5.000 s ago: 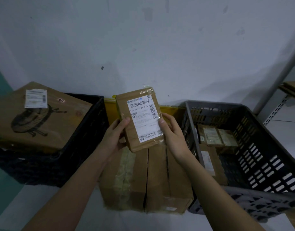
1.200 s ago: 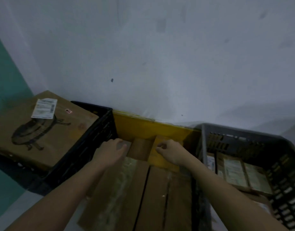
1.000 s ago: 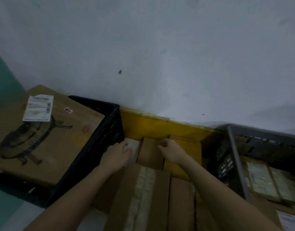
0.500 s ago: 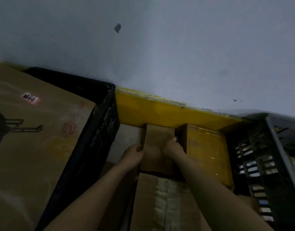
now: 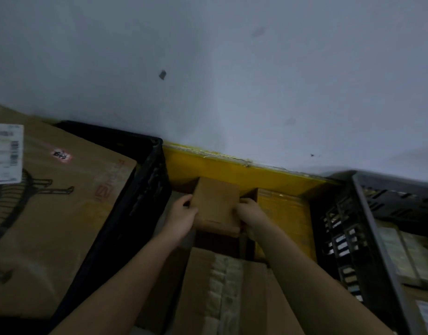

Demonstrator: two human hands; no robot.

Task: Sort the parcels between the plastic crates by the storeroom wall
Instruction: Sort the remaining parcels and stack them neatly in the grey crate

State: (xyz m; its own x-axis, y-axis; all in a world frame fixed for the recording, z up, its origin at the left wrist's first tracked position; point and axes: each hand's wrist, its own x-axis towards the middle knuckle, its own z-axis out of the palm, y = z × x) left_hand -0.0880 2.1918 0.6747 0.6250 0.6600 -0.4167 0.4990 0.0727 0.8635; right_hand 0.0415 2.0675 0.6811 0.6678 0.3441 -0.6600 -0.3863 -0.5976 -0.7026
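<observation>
Hands: your left hand (image 5: 181, 217) and right hand (image 5: 252, 217) each hold one side of a small brown parcel (image 5: 216, 205) at the centre of the frame, fingers curled over its edges.
Parcel position: it sits between the two crates, just below the yellow strip (image 5: 244, 172) at the foot of the wall (image 5: 232, 68); whether it rests on something or hangs in your grip cannot be told.
Grip advice: keep both sides pinched evenly and the box level, so it does not twist against the neighbours as you move it.
Clearance: a yellowish wrapped parcel (image 5: 283, 213) lies touching or just beside your right hand, so watch that side.
Below the hands: taped cardboard boxes (image 5: 222, 286) fill the lower centre, between your forearms.
Black crate: the crate (image 5: 140, 189) at left carries one big flat carton (image 5: 56, 213) with a white label in the upper left; it covers the crate's opening, so anything underneath is hidden.
Grey crate: the crate (image 5: 377, 238) at right holds several labelled packets (image 5: 406, 257), blurred, lying flat.
Judgement: sorting looks partway done, since loose parcels remain between the crates.
</observation>
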